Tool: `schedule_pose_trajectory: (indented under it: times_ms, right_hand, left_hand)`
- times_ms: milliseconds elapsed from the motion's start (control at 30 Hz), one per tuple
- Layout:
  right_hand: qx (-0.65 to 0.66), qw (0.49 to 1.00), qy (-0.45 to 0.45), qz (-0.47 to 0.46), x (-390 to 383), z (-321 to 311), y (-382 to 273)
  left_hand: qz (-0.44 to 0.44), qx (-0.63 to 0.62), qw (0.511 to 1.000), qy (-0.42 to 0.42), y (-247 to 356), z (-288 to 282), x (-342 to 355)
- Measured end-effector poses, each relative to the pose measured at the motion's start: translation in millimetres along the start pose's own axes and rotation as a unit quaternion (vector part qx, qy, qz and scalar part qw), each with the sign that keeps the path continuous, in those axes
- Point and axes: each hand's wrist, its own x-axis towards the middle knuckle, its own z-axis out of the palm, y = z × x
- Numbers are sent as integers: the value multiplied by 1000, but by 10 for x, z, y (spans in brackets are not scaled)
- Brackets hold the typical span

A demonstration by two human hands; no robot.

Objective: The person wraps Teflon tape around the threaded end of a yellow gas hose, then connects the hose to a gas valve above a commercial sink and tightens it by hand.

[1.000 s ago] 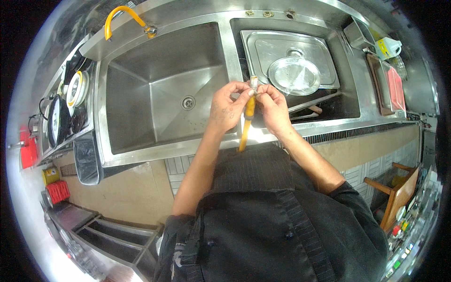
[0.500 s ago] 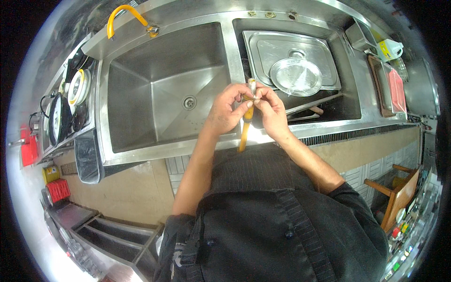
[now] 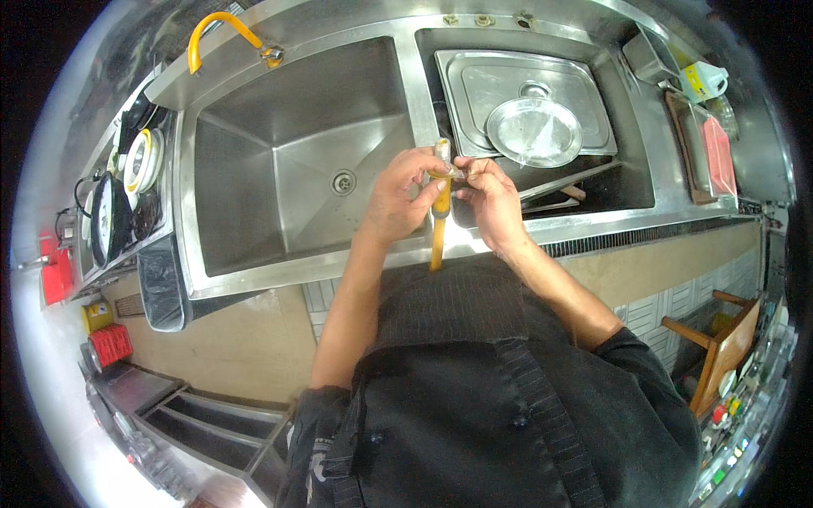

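Note:
In front of me a yellow hose [image 3: 438,241] stands upright over the sink's front rim, with a pale, worn fitting [image 3: 442,151] on its top end. My left hand [image 3: 394,196] grips the hose just below the fitting, thumb across it. My right hand [image 3: 491,203] is curled just right of it, fingertips pinching a small shiny piece [image 3: 459,174] at the hose's neck; whether that is a clamp or something else I cannot tell.
The left basin [image 3: 313,195] has a drain. The right basin holds a steel lid [image 3: 470,76], round plate [image 3: 533,131] and trays. A yellow spout [image 3: 203,34] arches at back left. Pans [image 3: 110,220], a jug [image 3: 705,83], pink tray [image 3: 718,157] and wooden chair [image 3: 711,356] surround me.
My right fingers have shifted off the hose slightly to the right, with the small shiny piece showing between them. The hose top has moved slightly left; my left hand still grips it.

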Motion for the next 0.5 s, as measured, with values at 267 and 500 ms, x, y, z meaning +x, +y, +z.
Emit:
schedule_pose_trajectory:
  times_ms: [267,500]
  right_hand:
    - [-456,851,-117,-232,-120,110,-540]
    - [-550,786,-151,-240,-89,149,-673]
  left_hand:
    - [-18,-19,1000,9,-18,6,-35]
    - [-93,-123,987,52,12,86,-46]
